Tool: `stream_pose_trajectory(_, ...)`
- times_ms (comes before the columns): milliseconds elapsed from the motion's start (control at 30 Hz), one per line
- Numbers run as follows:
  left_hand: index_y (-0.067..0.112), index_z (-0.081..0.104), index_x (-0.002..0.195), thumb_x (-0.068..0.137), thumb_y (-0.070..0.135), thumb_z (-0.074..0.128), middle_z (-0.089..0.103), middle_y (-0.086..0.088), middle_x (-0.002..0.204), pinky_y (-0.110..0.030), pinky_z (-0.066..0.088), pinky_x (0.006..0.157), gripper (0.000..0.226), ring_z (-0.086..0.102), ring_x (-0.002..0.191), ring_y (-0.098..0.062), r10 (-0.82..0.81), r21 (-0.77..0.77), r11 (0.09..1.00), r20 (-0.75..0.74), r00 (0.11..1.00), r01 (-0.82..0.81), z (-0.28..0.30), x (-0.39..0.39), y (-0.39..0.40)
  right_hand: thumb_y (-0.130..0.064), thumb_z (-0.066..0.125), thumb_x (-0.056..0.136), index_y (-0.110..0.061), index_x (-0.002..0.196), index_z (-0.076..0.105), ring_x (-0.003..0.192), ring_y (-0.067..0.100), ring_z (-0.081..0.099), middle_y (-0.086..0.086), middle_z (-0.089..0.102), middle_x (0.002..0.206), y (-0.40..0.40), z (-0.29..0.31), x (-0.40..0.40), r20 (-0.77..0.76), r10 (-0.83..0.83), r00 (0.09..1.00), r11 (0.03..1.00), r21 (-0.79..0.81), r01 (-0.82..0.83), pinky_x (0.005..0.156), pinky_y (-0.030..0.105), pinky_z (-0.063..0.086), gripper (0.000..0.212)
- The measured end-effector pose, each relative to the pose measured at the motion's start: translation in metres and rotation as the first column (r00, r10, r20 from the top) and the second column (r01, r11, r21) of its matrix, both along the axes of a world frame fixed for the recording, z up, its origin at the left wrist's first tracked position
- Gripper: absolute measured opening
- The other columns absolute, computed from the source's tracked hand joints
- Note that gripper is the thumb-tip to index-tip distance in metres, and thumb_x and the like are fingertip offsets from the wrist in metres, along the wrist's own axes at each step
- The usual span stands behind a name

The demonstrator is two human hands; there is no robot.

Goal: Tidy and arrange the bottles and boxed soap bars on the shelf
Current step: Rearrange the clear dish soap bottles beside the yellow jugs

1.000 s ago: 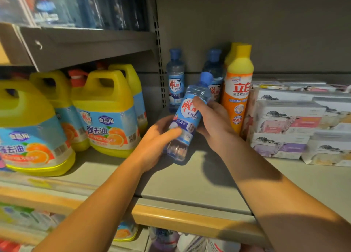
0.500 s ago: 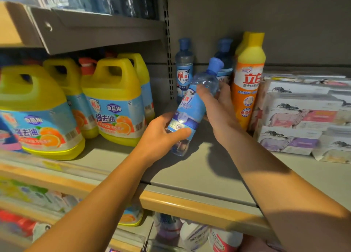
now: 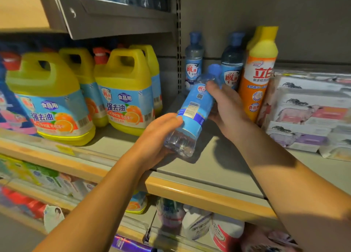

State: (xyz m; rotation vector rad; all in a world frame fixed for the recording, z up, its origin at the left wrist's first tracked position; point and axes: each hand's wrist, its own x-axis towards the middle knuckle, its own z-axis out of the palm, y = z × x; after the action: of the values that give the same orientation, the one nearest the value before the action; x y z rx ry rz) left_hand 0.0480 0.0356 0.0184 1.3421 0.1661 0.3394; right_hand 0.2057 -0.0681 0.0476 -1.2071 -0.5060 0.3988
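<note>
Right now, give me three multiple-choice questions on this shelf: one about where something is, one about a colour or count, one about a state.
1. Where is the tall orange bottle with the yellow cap?
A. Left of the yellow handled jugs
B. Between the blue-capped bottles and the white boxed soap bars
C. On the shelf below

2. How many clear bottles with blue caps stand upright at the back?
A. Two
B. Four
C. None

3. How is the clear blue-labelled bottle in the hands?
A. Upright on the shelf
B. Tilted, gripped by both hands
C. Lying flat, untouched

Answers: 1 B, soap boxes on its right; 2 A, two stand there; 3 B, left hand at base, right hand higher.
</note>
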Motion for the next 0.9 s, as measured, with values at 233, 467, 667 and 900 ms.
stream_pose_trajectory(233, 0.014, 0.058, 0.123, 0.061, 0.021, 0.079, 0.072, 0.0, 0.104, -0.026, 0.057, 0.073, 0.066, 0.07, 0.092, -0.014, 0.094, 0.398, 0.909, 0.09, 0.992, -0.122, -0.005, -0.003, -0.009, -0.058, 0.066, 0.073, -0.029, 0.104, 0.059, 0.079, -0.001, 0.07, -0.014, 0.07, 0.092, -0.001, -0.001, -0.009, 0.274, -0.195, 0.942, 0.974, -0.062, 0.22, 0.06, 0.018, 0.055, 0.042)
stream_pose_trajectory(467, -0.003, 0.06, 0.114, 0.073, 0.027, 0.059, 0.07, -0.021, 0.1, -0.037, 0.06, 0.072, 0.052, 0.07, 0.088, -0.033, -0.225, -0.292, 0.93, 0.021, 0.974, 0.221, 0.005, -0.009, 0.009, -0.024, 0.051, 0.097, -0.008, 0.132, 0.053, 0.108, 0.031, 0.067, 0.015, 0.069, 0.114, -0.002, -0.001, -0.013, -0.274, 0.284, 0.919, 0.954, 0.176, -0.242, 0.093, 0.043, 0.054, 0.039)
stream_pose_trajectory(667, 0.0, 0.062, 0.116, 0.055, 0.026, 0.084, 0.071, -0.02, 0.103, -0.038, 0.06, 0.063, 0.07, 0.072, 0.082, -0.03, -0.248, -0.342, 0.908, 0.029, 0.968, 0.243, 0.006, -0.007, 0.009, -0.022, 0.056, 0.096, -0.016, 0.121, 0.059, 0.104, 0.024, 0.068, 0.011, 0.07, 0.109, -0.007, -0.001, -0.013, -0.225, 0.319, 0.921, 0.938, 0.217, -0.271, 0.084, 0.041, 0.058, 0.026)
stream_pose_trajectory(900, 0.005, 0.062, 0.117, 0.078, 0.027, 0.066, 0.069, -0.013, 0.098, -0.037, 0.059, 0.064, 0.045, 0.07, 0.085, -0.023, 0.119, -0.012, 0.993, 0.072, 0.99, -0.118, -0.004, 0.001, 0.0, -0.03, 0.068, 0.09, -0.024, 0.122, 0.055, 0.103, 0.024, 0.07, 0.008, 0.069, 0.114, -0.008, 0.001, -0.003, 0.028, -0.008, 1.0, 1.0, 0.023, 0.008, 0.082, 0.042, 0.059, 0.035)
